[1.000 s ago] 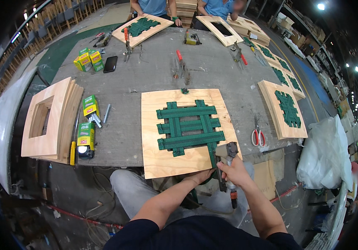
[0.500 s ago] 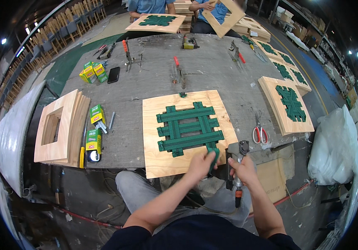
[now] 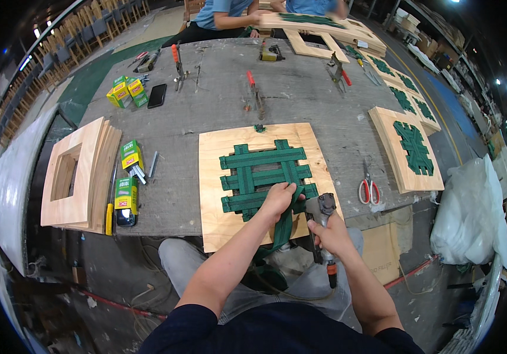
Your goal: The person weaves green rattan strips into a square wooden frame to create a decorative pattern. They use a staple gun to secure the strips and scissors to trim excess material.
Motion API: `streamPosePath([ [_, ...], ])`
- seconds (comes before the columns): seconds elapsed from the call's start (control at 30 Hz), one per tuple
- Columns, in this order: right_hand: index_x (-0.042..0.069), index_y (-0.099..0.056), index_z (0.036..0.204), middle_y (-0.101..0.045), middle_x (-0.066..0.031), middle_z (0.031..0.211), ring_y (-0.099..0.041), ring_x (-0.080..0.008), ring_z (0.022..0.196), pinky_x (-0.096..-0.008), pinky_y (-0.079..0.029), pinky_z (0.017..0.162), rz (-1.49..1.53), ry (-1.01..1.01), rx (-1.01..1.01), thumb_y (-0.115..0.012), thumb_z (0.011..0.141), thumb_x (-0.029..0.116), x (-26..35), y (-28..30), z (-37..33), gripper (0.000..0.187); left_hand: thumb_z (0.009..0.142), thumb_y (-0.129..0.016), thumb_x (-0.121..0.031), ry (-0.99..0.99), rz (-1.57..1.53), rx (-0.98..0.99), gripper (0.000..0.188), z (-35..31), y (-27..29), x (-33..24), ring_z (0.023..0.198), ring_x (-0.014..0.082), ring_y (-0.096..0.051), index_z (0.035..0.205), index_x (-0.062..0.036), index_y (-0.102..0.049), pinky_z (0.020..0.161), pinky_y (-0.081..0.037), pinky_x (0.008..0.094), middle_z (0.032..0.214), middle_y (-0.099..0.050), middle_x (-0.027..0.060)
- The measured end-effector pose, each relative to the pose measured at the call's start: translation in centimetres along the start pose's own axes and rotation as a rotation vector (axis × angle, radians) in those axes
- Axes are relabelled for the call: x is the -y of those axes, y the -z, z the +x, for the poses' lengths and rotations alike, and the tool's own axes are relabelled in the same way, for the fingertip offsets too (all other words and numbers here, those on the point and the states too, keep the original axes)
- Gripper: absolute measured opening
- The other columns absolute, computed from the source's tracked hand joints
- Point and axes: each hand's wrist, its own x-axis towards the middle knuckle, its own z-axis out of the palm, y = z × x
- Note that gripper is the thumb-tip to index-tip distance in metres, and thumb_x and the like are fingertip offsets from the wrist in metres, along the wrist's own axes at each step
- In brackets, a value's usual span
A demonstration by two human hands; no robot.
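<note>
A square plywood panel (image 3: 213, 227) lies before me at the table's near edge, with dark green webbing strips (image 3: 263, 159) crossing over its opening. On the panel's near part, my left hand (image 3: 278, 202) is closed on a green webbing strap (image 3: 284, 227); its loose length hangs over the edge toward my lap. My right hand (image 3: 333, 235) grips a pneumatic staple gun (image 3: 319, 206) just right of the strap, beside the panel's near right corner. An orange hose fitting (image 3: 331, 271) shows at the gun's lower end.
Plywood frames (image 3: 58, 203) are stacked at left, beside staple boxes (image 3: 126, 192) and a yellow-handled tool (image 3: 109, 218). Red-handled scissors (image 3: 368, 190) lie at right, near a webbed panel stack (image 3: 410, 150). Clamps (image 3: 256, 97) stand farther back. Two co-workers handle panels across the table.
My left hand has moved forward over the panel with the strap. The staple gun has shifted slightly left. Across the table, a co-worker's bare frame has come down onto the tabletop and a webbed panel has moved right.
</note>
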Motion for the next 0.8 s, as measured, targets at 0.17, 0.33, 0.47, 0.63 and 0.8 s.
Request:
streamPosePath([
  [0.17, 0.003, -0.049, 0.126, -0.062, -0.0026, 0.082, -0.056, -0.0094, 0.052, -0.0271, -0.044, 0.044, 0.021, -0.005, 0.0, -0.07, 0.097, 0.011, -0.5, 0.0, 0.2, 0.036, 0.111, -0.045, -0.031, -0.031, 0.013, -0.004, 0.034, 0.5, 0.3, 0.5, 0.087, 0.0148, -0.066, 0.118, -0.0051, -0.067, 0.067, -0.051, 0.035, 0.104, -0.075, 0.0044],
  [0.33, 0.005, -0.051, 0.125, -0.06, -0.0001, 0.079, -0.055, -0.008, 0.053, -0.0257, -0.043, 0.044, -0.001, -0.017, -0.001, -0.069, 0.098, 0.01, 0.0, -0.2, 0.0, 0.033, 0.111, -0.045, -0.031, -0.03, 0.002, -0.011, 0.035, 0.3, 0.3, 0.5, 0.086, 0.015, -0.066, 0.118, -0.0038, -0.067, 0.067, -0.051, 0.035, 0.104, -0.075, 0.005],
  [0.47, 0.005, -0.052, 0.124, -0.059, 0.0007, 0.078, -0.054, -0.0075, 0.054, -0.026, -0.044, 0.045, -0.019, -0.028, 0.014, -0.069, 0.098, 0.01, 0.5, -0.2, 0.1, 0.033, 0.111, -0.046, -0.03, -0.047, -0.023, -0.017, 0.035, 0.4, 0.5, 0.4, 0.083, 0.015, -0.066, 0.117, -0.0031, -0.066, 0.064, -0.051, 0.0351, 0.103, -0.075, 0.0053],
  [0.63, 0.001, -0.05, 0.13, -0.062, -0.0032, 0.082, -0.055, -0.0101, 0.054, -0.0298, -0.045, 0.049, 0.016, -0.043, 0.034, -0.071, 0.096, 0.011, 0.9, -0.4, -0.4, 0.041, 0.111, -0.047, -0.028, 0.011, -0.083, -0.004, 0.033, -0.1, 0.3, -0.1, 0.079, 0.0148, -0.066, 0.117, -0.002, -0.067, 0.061, -0.052, 0.0344, 0.103, -0.076, 0.007],
  [0.8, 0.002, -0.05, 0.131, -0.063, -0.0033, 0.083, -0.055, -0.0101, 0.054, -0.0297, -0.045, 0.049, -0.033, -0.004, 0.064, -0.071, 0.097, 0.012, 1.2, -1.1, -0.2, 0.041, 0.111, -0.047, -0.028, -0.013, -0.127, 0.006, 0.034, 0.3, 0.9, 0.1, 0.074, 0.0149, -0.064, 0.119, -0.001, -0.066, 0.06, -0.052, 0.0334, 0.103, -0.076, 0.0091],
])
